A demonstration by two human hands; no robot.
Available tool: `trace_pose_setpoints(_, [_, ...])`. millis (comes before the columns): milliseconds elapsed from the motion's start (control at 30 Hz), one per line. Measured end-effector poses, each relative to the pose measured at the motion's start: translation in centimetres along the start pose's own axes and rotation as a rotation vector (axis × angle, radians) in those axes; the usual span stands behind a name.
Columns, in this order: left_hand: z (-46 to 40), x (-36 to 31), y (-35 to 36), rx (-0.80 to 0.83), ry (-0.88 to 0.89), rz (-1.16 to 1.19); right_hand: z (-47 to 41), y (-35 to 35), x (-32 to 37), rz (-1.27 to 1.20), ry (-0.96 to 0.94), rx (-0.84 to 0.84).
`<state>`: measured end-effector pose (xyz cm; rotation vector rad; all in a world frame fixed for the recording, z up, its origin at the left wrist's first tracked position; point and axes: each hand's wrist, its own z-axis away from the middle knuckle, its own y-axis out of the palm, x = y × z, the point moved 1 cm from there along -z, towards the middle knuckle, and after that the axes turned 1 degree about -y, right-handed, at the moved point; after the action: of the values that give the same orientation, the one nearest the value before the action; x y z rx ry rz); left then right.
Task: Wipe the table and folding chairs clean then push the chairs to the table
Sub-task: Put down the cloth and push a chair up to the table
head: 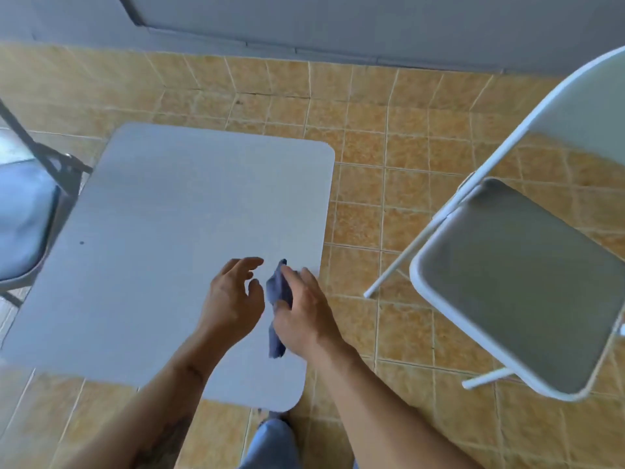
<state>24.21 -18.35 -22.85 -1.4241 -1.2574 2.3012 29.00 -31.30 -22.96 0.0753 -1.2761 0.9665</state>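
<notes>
A small grey square table (162, 231) stands in front of me. Over its near right part, my right hand (304, 316) grips a crumpled blue cloth (279, 299) that hangs down below the palm. Just left of the cloth, my left hand (233, 296) hovers with fingers spread and holds nothing. To the right, apart from the table, stands a white folding chair (517, 286) with a grey seat. At the left edge a dark-framed folding chair (23, 225) with a blue-grey seat sits close against the table's left side.
The floor is tan tile (372, 198), with open tiles between the table and the white chair. A grey wall (338, 25) runs along the far side. My leg in blue jeans (270, 445) shows below the table's near edge.
</notes>
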Motion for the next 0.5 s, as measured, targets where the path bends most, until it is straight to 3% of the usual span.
trace_pose_setpoints(233, [-0.4,8.6,-3.8,0.171,-0.156,-0.09,-1.4,5.0,-0.1,0.212,0.236,0.009])
trace_pose_setpoints(367, [-0.9,11.2,-3.2,0.319,-0.27,-0.111,-3.5,6.3,0.4,0.387,0.201,-0.002])
trace_pose_setpoints(500, [-1.3,12.1,-2.2,0.345,-0.286,-0.113,-5.2,8.2,0.9,0.547,0.031,0.152])
